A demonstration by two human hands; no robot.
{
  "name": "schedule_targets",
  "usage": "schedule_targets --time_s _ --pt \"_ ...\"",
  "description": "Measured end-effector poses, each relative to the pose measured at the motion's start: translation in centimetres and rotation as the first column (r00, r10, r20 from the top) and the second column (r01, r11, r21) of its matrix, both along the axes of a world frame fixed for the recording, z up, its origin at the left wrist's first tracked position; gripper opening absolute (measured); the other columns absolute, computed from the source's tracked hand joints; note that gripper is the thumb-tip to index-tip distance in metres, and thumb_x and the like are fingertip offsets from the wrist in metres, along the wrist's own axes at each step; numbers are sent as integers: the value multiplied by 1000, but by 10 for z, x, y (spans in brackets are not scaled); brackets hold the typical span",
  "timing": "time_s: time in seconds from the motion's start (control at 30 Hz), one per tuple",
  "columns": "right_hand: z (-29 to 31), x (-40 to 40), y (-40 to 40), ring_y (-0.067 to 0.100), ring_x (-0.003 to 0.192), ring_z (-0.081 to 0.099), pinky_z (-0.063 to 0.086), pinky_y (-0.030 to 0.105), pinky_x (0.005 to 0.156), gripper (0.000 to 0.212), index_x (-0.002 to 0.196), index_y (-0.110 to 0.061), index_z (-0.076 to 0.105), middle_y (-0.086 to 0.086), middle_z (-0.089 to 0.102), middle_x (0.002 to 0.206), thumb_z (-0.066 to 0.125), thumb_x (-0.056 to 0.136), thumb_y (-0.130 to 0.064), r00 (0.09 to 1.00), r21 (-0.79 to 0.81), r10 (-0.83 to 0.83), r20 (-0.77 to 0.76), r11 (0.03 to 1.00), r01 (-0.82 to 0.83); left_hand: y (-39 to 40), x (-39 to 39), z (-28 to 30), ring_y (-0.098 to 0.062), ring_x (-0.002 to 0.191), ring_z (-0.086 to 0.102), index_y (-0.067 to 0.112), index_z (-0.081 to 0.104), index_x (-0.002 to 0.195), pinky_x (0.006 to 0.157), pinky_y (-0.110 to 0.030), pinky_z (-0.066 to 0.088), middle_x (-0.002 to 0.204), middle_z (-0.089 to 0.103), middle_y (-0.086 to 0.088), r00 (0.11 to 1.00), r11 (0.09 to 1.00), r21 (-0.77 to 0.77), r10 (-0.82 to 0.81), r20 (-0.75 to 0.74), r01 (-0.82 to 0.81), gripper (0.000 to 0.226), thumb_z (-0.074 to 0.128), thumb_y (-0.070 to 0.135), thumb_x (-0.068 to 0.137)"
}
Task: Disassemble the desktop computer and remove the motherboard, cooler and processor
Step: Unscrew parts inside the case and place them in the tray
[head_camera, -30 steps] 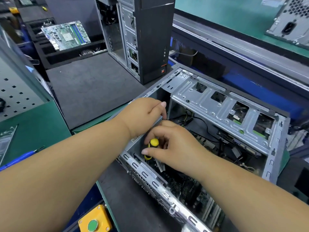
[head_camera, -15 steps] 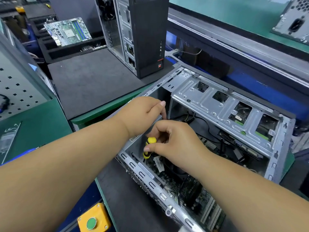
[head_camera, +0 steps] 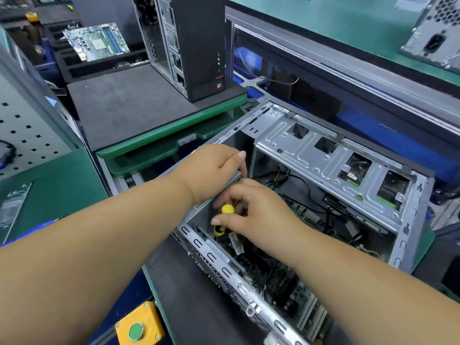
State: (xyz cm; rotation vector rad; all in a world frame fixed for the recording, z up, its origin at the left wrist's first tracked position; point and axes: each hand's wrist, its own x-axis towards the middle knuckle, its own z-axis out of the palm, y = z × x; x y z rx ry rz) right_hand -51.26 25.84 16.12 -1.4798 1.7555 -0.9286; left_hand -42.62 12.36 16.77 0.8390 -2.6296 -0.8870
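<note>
An open desktop case point(head_camera: 323, 155) lies on its side in front of me, and its green motherboard point(head_camera: 281, 277) shows inside, partly under my right arm. My right hand point(head_camera: 256, 215) grips a yellow-and-black screwdriver point(head_camera: 224, 217) held upright in the case's near left corner. My left hand point(head_camera: 214, 170) rests on top of the grey power supply box point(head_camera: 202, 212) at the case's left end, fingers curled over its edge. The cooler and processor are hidden under my right hand and forearm.
A second black tower point(head_camera: 196, 46) stands upright on a dark foam mat point(head_camera: 139, 105) behind. A bare motherboard point(head_camera: 97, 43) lies in a black tray at the far left. A yellow box with a green button point(head_camera: 138, 327) sits at the near edge. A power supply point(head_camera: 435, 33) lies top right.
The view has shifted slightly toward the case. My right hand has stayed on the screwdriver in the same corner with small finger movement. My left hand has kept its place on the power supply box.
</note>
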Motion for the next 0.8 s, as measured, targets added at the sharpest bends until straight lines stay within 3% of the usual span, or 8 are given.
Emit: schedule_targets --time_s 0.17,0.27,0.37,0.53,0.63,0.8 --pt "-1 -4 -1 7 62 56 52 29 68 27 74 -23 61 -4 67 78 87 68 -23 997 -21 -78 21 997 79 2 0 2 -11 85 56 25 70 84 86 -39 45 86 64 4 1000 1000 -5 3 13 -3 42 33 34 102" --pt "-1 -5 -2 2 60 55 49 17 64 18 81 -20 69 -10 67 73 85 72 -16 997 -17 -50 66 999 51 1 0 3 -14 89 58 23 70 85 89 -40 44 90 66 3 1000 1000 -1 -2 10 2 42 33 33 102" --pt "1 -2 1 3 62 65 47 9 64 17 93 -20 73 -9 67 67 74 83 -6 994 15 14 110 1000 -16 1 0 2 -14 93 58 24 71 86 92 -40 43 93 66 4 1000 1000 -6 -11 10 11 43 32 33 103" --pt "1 -2 4 7 75 60 50 22 71 12 91 -24 69 -9 60 90 71 84 -15 995 -3 96 -2 995 -96 -1 1 1 -12 93 58 26 71 85 93 -40 43 93 66 5 1000 1000 19 -18 -6 18 44 32 35 103" --pt "0 -1 4 8 77 54 46 20 73 12 82 -27 69 -7 51 92 80 78 -27 995 -17 104 2 994 -104 -1 2 1 -11 92 58 27 70 84 92 -41 44 92 66 6 1000 1000 20 -15 -9 15 43 32 36 103" --pt "-1 -3 1 12 67 61 48 15 65 28 94 -24 69 -7 62 90 85 72 -18 996 -31 75 55 997 -73 -1 1 0 -15 90 59 26 71 83 91 -42 44 90 66 3 1000 1000 25 -7 -22 7 44 33 36 102"
